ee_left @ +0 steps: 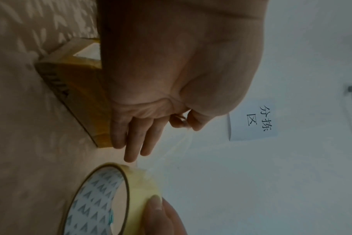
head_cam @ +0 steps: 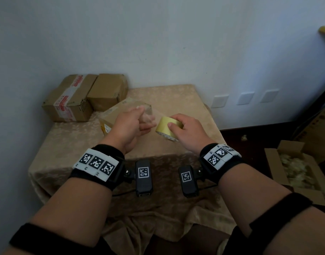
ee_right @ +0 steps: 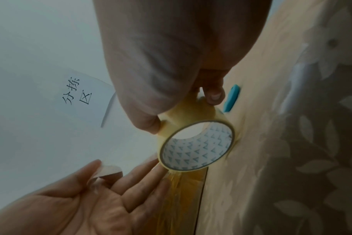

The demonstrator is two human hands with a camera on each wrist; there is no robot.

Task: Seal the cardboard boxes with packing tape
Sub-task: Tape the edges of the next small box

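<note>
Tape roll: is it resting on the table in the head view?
No, the right hand holds the tape roll in the air above the table, while the left hand pinches the pulled-out tape end.

— What did your right hand [ee_right: 171, 66] have?

— I gripped the tape roll [ee_right: 197, 143], thumb on one side of its yellow rim, a fingertip on the other. Its open core faced my wrist.

— And the left hand [ee_right: 94, 198]?

— Palm up below, pinching the clear tape end [ee_right: 109, 171] between thumb and forefinger, other fingers straight toward the roll.

— Anything else?

— A box [ee_right: 183, 198] under the roll, a blue thing [ee_right: 231, 98] on the cloth [ee_right: 311, 127], a sign [ee_right: 78, 92] on the wall.
</note>
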